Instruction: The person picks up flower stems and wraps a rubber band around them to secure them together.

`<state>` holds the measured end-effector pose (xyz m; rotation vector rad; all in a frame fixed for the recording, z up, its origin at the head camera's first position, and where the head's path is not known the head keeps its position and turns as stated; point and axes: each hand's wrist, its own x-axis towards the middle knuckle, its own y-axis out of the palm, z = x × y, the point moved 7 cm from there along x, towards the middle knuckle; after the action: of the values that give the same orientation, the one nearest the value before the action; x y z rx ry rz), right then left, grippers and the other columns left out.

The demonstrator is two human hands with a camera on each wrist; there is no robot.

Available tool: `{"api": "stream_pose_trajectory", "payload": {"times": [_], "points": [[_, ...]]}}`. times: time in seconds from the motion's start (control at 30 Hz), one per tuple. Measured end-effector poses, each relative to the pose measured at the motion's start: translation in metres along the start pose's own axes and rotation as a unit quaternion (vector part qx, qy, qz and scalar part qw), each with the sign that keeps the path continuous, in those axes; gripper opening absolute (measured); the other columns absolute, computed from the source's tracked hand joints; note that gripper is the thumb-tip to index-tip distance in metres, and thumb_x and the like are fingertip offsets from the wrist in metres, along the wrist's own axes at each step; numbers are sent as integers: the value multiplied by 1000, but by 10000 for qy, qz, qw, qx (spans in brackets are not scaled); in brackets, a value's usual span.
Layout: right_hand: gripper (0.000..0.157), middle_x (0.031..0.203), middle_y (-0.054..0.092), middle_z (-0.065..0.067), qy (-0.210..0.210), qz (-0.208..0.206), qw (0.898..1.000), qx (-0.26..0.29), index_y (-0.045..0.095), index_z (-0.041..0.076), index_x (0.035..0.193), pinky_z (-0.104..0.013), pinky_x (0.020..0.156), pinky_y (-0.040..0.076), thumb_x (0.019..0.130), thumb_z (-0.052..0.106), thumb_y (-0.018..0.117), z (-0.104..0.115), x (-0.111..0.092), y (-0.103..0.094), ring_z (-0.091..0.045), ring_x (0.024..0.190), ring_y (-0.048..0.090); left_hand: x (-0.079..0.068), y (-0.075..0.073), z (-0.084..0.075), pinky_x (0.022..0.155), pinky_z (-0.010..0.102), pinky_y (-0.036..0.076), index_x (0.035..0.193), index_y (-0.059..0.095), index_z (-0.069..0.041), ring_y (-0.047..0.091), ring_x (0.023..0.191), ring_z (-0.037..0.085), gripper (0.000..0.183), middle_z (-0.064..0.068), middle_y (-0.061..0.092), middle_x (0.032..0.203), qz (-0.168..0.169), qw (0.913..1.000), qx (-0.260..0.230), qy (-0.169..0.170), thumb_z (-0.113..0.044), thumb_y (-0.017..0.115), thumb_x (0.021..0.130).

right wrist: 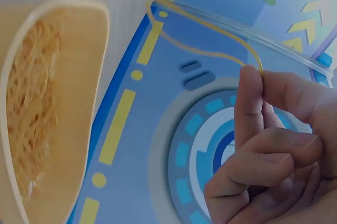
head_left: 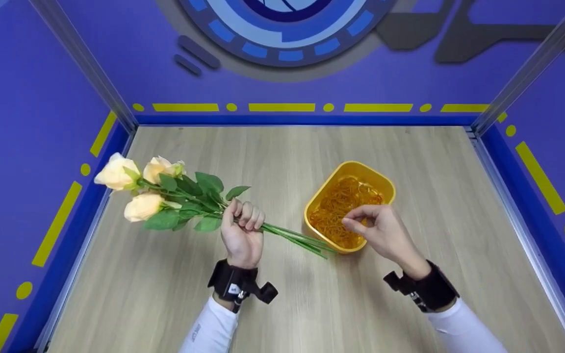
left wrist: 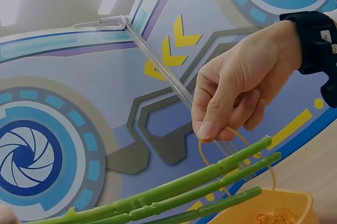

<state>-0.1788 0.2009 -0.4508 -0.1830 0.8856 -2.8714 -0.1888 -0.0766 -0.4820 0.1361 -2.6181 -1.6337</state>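
Observation:
Three cream artificial roses [head_left: 118, 171] with green leaves lie slantwise in my left hand [head_left: 243, 235], whose fingers curl round their stems. The stems' green cut ends [left wrist: 231, 166] point right, overlapping the near edge of the yellow container in the head view. Thumb and index finger of my right hand [head_left: 383, 233] pinch a single yellow rubber band [right wrist: 216, 27], clearest in the right wrist view. It hangs as a loose loop, and in the left wrist view it overlaps the stem ends. The right hand is above the container's near right side.
The yellow container [head_left: 356, 169] stands on the wood-grain table [head_left: 272, 147], right of centre, with many tangled rubber bands [head_left: 341, 211] inside. Blue printed panels [head_left: 282, 93] enclose the table at the back and both sides.

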Motion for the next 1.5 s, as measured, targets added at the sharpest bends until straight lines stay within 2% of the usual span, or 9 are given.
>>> {"api": "stream_pose_trajectory", "payload": {"times": [0.13,0.33,0.53,0.77,1.1,1.3,1.5], "points": [[5,82,77,-9,100,-49,9981,600,81,8,90,-16,54,35,92,12,82,2,-7,9,-2,57,44,-1,1,1,64,26,8,78,23,-18,14,57,11,36,-5,14,66,38,10000,-53,-28,-19,18,114],[6,85,78,-15,95,23,9928,1192,80,3,92,-16,57,41,92,8,81,7,-12,22,-1,59,50,-2,1,2,63,26,8,78,23,-18,14,57,10,36,-5,13,66,67,10000,-58,-19,-18,18,114],[11,87,78,-16,150,209,9901,1382,79,0,95,-16,57,43,94,11,80,12,-13,35,-2,62,54,-4,0,5,62,25,9,78,24,-19,14,57,11,36,-5,15,65,114,9999,62,43,-18,17,114],[11,87,78,-20,64,265,9857,1662,79,-2,97,-15,57,45,93,9,80,21,-7,49,-3,63,60,-6,-1,11,61,25,11,78,23,-18,16,55,10,37,-4,14,65,133,9998,125,-65,-19,18,114],[12,88,78,-21,-32,366,9847,1704,80,-1,97,-15,57,41,94,11,79,33,4,62,-2,61,54,-6,-3,15,61,25,10,78,25,-19,14,56,11,37,-5,14,64,76,9998,117,-139,-19,17,114],[13,90,79,-20,-3,391,9832,1784,79,-2,98,-15,63,50,94,10,79,36,12,68,-5,70,66,-7,-5,18,62,25,10,79,25,-19,16,56,10,37,-6,16,64,35,9997,128,-200,-20,18,115],[12,93,79,-20,134,516,9813,1851,79,-3,100,-18,68,56,96,8,77,39,19,72,-10,75,72,-7,-6,19,61,26,10,78,26,-20,15,55,10,37,-6,16,63,44,9997,85,-206,-20,19,115]]}}
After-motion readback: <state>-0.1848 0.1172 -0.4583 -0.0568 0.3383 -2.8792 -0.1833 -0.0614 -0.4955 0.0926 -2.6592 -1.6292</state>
